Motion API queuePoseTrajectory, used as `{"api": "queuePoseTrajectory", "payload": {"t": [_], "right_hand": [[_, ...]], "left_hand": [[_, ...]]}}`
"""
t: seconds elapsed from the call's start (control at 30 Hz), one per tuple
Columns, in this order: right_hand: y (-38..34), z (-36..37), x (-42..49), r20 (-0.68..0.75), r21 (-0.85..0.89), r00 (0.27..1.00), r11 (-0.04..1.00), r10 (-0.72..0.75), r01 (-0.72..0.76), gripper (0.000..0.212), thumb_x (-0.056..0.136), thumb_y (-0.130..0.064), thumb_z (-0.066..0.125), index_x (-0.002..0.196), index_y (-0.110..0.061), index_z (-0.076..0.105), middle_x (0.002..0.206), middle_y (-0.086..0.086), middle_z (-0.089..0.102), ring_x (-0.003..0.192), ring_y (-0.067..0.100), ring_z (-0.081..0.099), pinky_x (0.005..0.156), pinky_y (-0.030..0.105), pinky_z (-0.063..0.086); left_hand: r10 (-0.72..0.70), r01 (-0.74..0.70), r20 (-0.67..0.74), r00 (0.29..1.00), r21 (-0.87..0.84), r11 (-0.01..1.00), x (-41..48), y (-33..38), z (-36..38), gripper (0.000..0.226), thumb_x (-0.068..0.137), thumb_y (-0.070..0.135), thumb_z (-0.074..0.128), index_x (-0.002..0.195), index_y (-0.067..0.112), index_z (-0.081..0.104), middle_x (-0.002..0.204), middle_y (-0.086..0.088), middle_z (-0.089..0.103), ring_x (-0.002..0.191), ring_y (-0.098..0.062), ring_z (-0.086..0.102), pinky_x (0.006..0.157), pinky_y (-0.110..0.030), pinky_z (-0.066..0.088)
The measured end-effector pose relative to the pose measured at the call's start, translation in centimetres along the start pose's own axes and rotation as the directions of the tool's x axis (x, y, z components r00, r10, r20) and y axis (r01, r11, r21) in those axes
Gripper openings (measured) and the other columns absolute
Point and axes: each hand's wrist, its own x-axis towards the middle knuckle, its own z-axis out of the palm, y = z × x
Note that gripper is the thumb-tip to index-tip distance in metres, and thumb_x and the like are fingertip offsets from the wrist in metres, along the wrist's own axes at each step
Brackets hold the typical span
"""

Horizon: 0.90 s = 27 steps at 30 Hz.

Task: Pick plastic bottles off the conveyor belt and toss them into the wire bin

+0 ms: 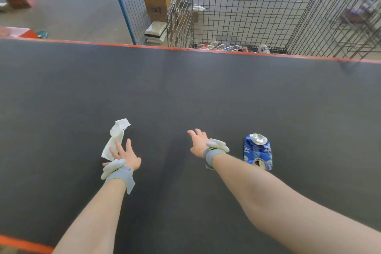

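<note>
While no bottle is showing on the conveyor belt [185,93], the step looks like waiting. Advice: pass over the paper scrap [116,138] at 11 o'clock of the left hand [123,153] and the crushed can [257,151] at 3 o'clock of the right hand [199,143]. Both hands are reaching forward, fingers spread wide, holding nothing. Plastic bottles [263,49] are lying only in the wire bin [181,16], at 1 o'clock beyond the belt.

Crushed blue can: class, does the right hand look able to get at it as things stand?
Probably yes: the right hand is open and empty, and the can lies bare on the belt beside that wrist.
</note>
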Motion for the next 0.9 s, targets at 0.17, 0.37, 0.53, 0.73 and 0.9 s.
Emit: {"api": "queuePoseTrajectory", "payload": {"t": [0.17,0.37,0.53,0.73,0.9], "right_hand": [[-0.3,0.3,0.0,0.04,0.035,0.999,0.999,-0.034,0.033,0.07,0.091,-0.013,0.055,0.15,-0.025,0.021,0.153,0.006,0.022,0.139,0.029,0.027,0.106,0.046,0.033],[0.5,-0.3,0.2,0.041,0.06,0.998,0.997,-0.042,0.039,0.072,0.091,-0.011,0.053,0.152,-0.025,0.018,0.151,0.006,0.026,0.137,0.029,0.03,0.104,0.044,0.035],[1.1,-0.6,0.2,0.038,0.086,0.997,0.994,-0.066,0.062,0.077,0.091,-0.021,0.057,0.153,-0.028,0.013,0.156,0.007,0.019,0.139,0.032,0.028,0.107,0.043,0.033],[0.7,2.1,-0.1,0.181,-0.012,0.971,0.987,-0.156,0.161,0.098,0.083,-0.029,0.073,0.153,-0.037,0.005,0.162,0.005,-0.01,0.147,0.037,0.001,0.12,0.046,0.015],[2.7,4.3,-1.3,0.123,-0.175,0.991,0.984,0.047,-0.025,0.062,0.087,0.001,0.051,0.144,-0.016,0.032,0.15,0.007,0.025,0.134,0.035,0.031,0.109,0.042,0.035]], "left_hand": [[0.049,-0.05,0.035,0.998,0.012,0.999,0.1,-0.5,2.2,0.079,0.092,0.005,0.045,0.151,0.04,0.006,0.158,-0.005,-0.009,0.137,-0.037,0.021,0.113,-0.044,0.025],[0.306,-0.308,0.035,0.951,0.13,0.943,-0.6,1.9,3.2,0.045,0.093,-0.002,0.039,0.136,0.011,0.042,0.131,-0.012,0.037,0.116,-0.032,0.042,0.097,-0.037,0.041],[0.44,-0.441,0.03,0.897,0.064,0.895,-0.9,3.8,1.6,0.06,0.096,0.01,0.047,0.15,0.021,0.024,0.145,-0.003,0.029,0.128,-0.027,0.033,0.103,-0.038,0.04],[0.334,-0.338,0.06,0.941,0.061,0.939,-2.5,3.7,0.9,0.069,0.097,0.034,0.05,0.152,0.033,0.009,0.159,0.0,0.0,0.146,-0.024,0.006,0.111,-0.052,0.024],[0.27,-0.273,0.087,0.959,0.03,0.962,-3.1,2.5,1.3,0.071,0.097,0.037,0.047,0.153,0.026,0.005,0.16,0.0,-0.005,0.148,-0.022,-0.001,0.113,-0.053,0.02]]}}
